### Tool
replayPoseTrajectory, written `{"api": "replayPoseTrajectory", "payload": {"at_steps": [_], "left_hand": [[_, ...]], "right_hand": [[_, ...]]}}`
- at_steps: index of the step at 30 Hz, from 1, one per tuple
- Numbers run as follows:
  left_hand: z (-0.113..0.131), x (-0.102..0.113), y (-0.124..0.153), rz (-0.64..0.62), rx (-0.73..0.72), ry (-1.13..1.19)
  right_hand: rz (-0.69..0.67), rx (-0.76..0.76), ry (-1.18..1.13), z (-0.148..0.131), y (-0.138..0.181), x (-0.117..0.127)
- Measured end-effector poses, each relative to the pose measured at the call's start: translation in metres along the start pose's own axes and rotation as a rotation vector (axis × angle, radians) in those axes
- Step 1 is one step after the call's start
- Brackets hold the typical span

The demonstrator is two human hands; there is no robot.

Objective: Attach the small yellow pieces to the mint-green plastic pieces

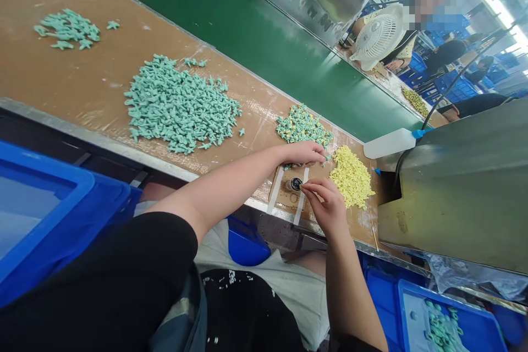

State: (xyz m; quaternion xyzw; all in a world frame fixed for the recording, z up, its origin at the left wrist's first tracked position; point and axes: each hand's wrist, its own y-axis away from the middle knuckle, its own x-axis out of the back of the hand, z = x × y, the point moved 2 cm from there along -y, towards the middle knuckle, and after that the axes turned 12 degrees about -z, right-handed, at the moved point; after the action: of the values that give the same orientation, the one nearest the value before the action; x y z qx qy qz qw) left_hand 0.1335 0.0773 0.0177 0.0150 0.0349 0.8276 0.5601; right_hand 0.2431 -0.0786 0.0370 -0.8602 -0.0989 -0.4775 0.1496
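My left hand (pixel 306 152) reaches across the bench with its fingers bent down and together, beside a small teal piece (pixel 328 158); what lies under the fingertips is hidden. More teal pieces show just below that hand. With thumb and forefinger pinched, my right hand (pixel 328 202) is at the rim of a small round jar (pixel 296 183) with dark contents. Anything in that pinch is too small to name. Beyond my left hand lies a pile of teal pieces with yellow parts on them (pixel 304 125). A heap of small yellow pieces (pixel 352 177) is to the right.
A large heap of teal star-shaped pieces (pixel 181 104) and a smaller one (pixel 70 29) lie leftward. Behind runs a green conveyor belt (pixel 264 60). A white bottle (pixel 390 143) and a metal housing (pixel 454 187) bound the right. A co-worker sits beyond a white fan (pixel 379 36).
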Motion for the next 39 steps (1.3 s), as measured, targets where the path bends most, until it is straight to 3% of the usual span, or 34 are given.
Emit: {"api": "replayPoseTrajectory", "payload": {"at_steps": [5,7,12,15,19,33,39], "left_hand": [[0.0,-0.001,0.001,0.015,-0.002,-0.017],[0.001,-0.003,0.001,0.026,-0.005,-0.041],[0.003,-0.006,0.003,0.053,0.003,-0.103],[0.003,-0.008,0.003,0.066,0.011,-0.157],[0.003,-0.009,0.002,0.09,0.007,-0.216],[0.001,-0.008,-0.003,0.087,-0.072,-0.393],[-0.004,-0.008,-0.005,0.056,-0.093,-0.447]], "right_hand": [[-0.055,0.02,-0.041,-0.004,-0.001,0.003],[0.003,-0.009,-0.088,-0.002,-0.003,0.009],[0.562,-0.097,-0.266,0.033,-0.016,0.023],[0.707,-0.13,-0.368,0.059,-0.025,0.015],[0.708,-0.182,-0.368,0.077,-0.029,0.002],[0.667,-0.118,-0.26,0.083,-0.028,0.0],[0.571,-0.15,-0.412,0.096,-0.027,0.001]]}}
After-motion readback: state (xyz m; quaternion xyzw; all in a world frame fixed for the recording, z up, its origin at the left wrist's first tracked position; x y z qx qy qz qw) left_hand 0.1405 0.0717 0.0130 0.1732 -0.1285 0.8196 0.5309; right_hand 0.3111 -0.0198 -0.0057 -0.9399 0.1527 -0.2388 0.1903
